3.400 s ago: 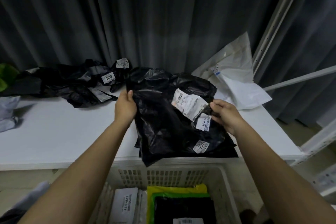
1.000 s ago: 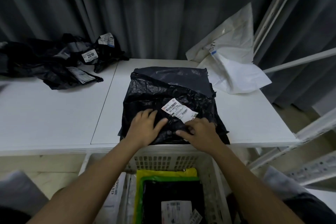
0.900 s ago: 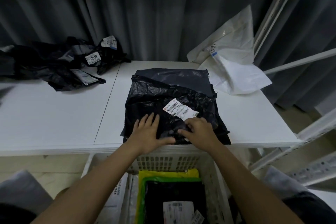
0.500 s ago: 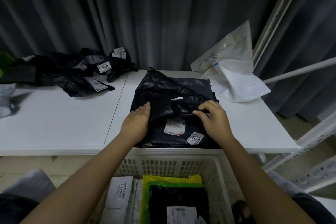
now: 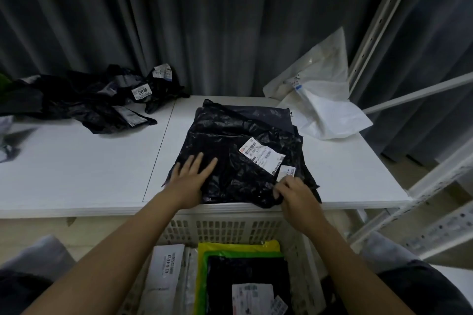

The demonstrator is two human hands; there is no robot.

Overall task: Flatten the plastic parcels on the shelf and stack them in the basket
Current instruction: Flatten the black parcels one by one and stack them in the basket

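Head view: a crinkled black plastic parcel [image 5: 238, 161] with a white shipping label [image 5: 261, 155] lies on the flat white shelf [image 5: 76, 166], its near edge at the shelf's front lip. The left hand [image 5: 190, 181] presses flat on its left side, fingers spread apart. The right hand [image 5: 298, 198] pinches the parcel's near right corner, fingers closed on the plastic. Just below stands a white perforated plastic basket [image 5: 225, 225] holding stacked parcels. More black parcels [image 5: 97, 100] lie far left; a white plastic bag [image 5: 325, 100] sits far right.

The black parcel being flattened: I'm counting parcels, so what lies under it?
Under the black parcel a dark grey parcel shows along its far edge on the shelf. Anything beneath is covered.
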